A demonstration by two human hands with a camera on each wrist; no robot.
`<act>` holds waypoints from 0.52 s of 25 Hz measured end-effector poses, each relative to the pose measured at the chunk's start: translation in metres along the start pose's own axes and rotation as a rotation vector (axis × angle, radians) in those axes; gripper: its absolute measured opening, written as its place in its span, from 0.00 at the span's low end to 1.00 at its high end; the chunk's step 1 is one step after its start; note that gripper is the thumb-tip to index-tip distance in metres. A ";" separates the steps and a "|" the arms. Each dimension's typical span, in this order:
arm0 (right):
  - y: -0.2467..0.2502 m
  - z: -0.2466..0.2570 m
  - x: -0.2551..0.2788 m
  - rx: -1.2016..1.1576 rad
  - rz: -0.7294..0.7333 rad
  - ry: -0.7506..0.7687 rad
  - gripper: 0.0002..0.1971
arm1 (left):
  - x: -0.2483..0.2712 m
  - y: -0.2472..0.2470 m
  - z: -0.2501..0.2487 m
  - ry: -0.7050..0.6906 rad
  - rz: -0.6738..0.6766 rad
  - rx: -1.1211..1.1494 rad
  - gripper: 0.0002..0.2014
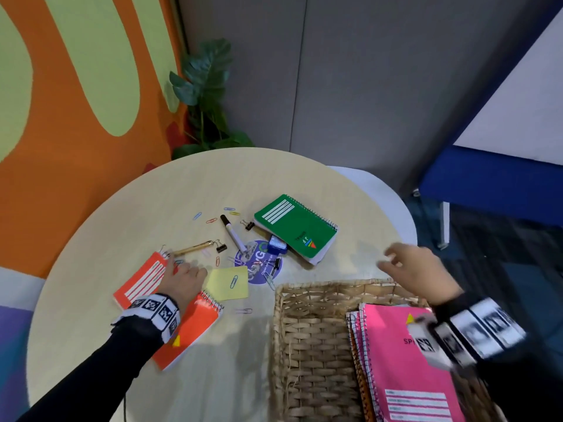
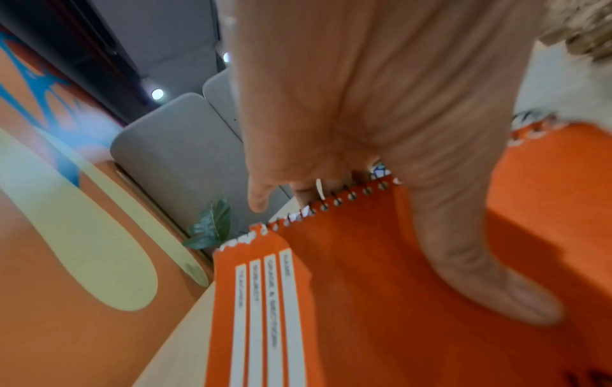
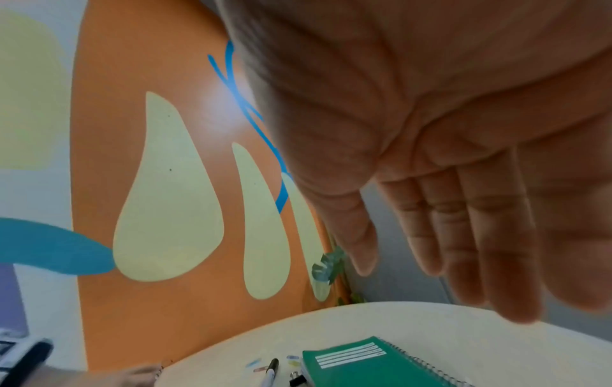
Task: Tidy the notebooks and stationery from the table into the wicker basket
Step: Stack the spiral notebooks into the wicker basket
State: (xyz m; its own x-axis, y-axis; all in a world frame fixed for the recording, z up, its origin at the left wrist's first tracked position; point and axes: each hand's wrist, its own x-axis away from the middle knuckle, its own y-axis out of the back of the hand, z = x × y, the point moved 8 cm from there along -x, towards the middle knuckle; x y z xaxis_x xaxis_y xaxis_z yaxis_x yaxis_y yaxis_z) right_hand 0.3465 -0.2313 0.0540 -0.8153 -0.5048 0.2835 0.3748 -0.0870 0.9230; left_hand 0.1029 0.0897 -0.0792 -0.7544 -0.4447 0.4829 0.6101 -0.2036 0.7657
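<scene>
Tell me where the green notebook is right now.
In the head view the green notebook lies flat on the table, beyond the wicker basket, ahead of the open right hand, with a small blue object at its near-left edge.

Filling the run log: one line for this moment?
left hand grips orange spiral notebook | right hand open, empty | pink notebook in wicker basket
</scene>
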 end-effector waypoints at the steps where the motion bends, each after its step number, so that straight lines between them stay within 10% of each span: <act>1: 0.000 0.021 -0.026 -0.019 0.001 0.049 0.17 | 0.001 0.004 0.001 -0.024 -0.036 -0.004 0.35; 7: -0.050 0.082 -0.175 0.096 0.200 0.011 0.28 | 0.045 0.043 0.040 -0.043 -0.141 0.065 0.13; 13: -0.188 0.006 -0.292 0.429 0.450 -0.074 0.55 | 0.093 0.031 0.099 0.096 -0.213 0.641 0.25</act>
State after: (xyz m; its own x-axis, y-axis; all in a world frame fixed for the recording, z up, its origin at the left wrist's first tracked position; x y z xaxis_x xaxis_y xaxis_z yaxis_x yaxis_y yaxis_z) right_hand 0.5114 -0.0621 -0.2009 -0.6531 -0.3498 0.6717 0.4903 0.4806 0.7271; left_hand 0.0275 0.1278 0.0318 -0.7992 -0.5335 0.2768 0.1647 0.2486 0.9545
